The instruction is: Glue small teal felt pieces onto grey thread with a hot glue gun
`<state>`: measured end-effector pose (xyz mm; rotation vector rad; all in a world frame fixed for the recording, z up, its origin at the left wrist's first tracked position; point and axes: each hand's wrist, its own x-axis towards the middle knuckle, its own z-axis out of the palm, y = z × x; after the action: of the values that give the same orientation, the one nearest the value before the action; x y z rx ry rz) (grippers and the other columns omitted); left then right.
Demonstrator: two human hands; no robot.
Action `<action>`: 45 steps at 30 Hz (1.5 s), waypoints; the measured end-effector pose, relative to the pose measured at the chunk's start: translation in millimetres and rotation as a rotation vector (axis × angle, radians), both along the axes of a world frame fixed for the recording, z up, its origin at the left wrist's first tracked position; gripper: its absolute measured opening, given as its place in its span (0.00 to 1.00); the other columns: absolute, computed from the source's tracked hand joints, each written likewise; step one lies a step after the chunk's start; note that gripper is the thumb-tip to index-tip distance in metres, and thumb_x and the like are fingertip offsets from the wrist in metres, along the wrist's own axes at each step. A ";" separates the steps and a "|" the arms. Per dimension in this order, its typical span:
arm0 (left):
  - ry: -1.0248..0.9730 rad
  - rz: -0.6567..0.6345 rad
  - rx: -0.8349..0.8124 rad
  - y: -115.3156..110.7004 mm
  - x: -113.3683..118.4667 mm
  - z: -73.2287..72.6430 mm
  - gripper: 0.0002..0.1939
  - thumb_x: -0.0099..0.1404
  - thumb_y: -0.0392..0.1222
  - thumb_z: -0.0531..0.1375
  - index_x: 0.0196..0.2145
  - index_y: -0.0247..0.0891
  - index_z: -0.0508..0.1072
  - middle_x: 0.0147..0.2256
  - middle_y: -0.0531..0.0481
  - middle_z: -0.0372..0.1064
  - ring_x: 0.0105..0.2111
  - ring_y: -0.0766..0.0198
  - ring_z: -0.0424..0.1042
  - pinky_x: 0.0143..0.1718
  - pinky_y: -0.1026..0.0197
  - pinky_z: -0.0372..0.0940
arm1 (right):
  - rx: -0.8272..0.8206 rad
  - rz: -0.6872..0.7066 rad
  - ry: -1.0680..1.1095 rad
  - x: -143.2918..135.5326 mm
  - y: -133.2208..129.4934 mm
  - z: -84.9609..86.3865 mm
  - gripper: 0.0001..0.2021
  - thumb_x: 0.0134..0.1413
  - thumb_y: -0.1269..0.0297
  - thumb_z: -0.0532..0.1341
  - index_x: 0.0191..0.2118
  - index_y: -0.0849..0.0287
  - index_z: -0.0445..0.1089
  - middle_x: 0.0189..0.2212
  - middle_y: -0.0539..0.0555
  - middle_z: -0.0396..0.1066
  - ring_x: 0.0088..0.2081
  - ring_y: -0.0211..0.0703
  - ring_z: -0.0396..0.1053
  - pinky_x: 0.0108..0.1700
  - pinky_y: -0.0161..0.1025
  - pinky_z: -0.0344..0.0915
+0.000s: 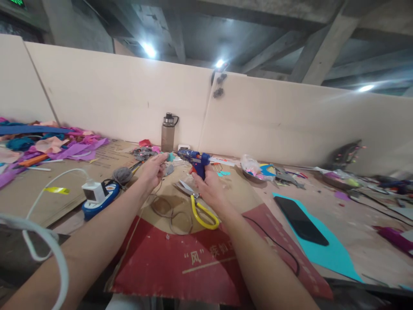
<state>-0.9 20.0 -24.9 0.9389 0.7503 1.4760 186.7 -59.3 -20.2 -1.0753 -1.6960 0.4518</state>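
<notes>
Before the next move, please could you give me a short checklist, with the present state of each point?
1. Right hand holds the glue gun by its handle: ok.
2. Left hand holds the small teal piece at the fingertips: ok.
3. Nozzle points toward the teal piece: ok; whether they touch, cannot tell.
4. Glue gun is hot: cannot tell; heat does not show.
5. Scissors well away from the hands: not ok; they lie close beside the right hand.
6. Bottle stands upright: ok, by the pale partition.
</notes>
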 end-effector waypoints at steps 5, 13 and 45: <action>0.050 0.041 0.021 -6.3 3.8 2.8 0.14 0.47 0.43 0.67 0.28 0.34 0.68 0.17 0.62 0.51 0.12 0.79 0.45 0.10 0.73 0.36 | 0.081 -0.029 -0.072 0.0 -1.5 0.4 0.13 0.55 0.62 0.53 0.46 0.59 0.63 0.36 0.56 0.69 0.36 0.44 0.66 0.40 0.41 0.61; 0.103 0.090 0.049 -17.0 9.1 7.6 0.13 0.47 0.44 0.67 0.27 0.34 0.69 0.16 0.62 0.51 0.13 0.78 0.44 0.12 0.71 0.36 | 0.073 -0.075 -0.183 -1.3 -1.6 -1.6 0.13 0.56 0.62 0.52 0.45 0.60 0.63 0.35 0.58 0.70 0.36 0.47 0.67 0.41 0.44 0.62; 0.174 0.105 0.081 -21.6 13.9 8.5 0.13 0.48 0.45 0.66 0.26 0.34 0.69 0.14 0.62 0.49 0.12 0.77 0.42 0.14 0.68 0.34 | 0.080 -0.103 -0.247 -1.6 -0.7 -2.4 0.14 0.57 0.62 0.51 0.46 0.61 0.63 0.38 0.61 0.70 0.37 0.48 0.68 0.40 0.44 0.63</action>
<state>13.0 -1.6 -16.4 1.1147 0.8833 1.5385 185.0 -60.0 -22.7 -1.1919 -1.8464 0.1887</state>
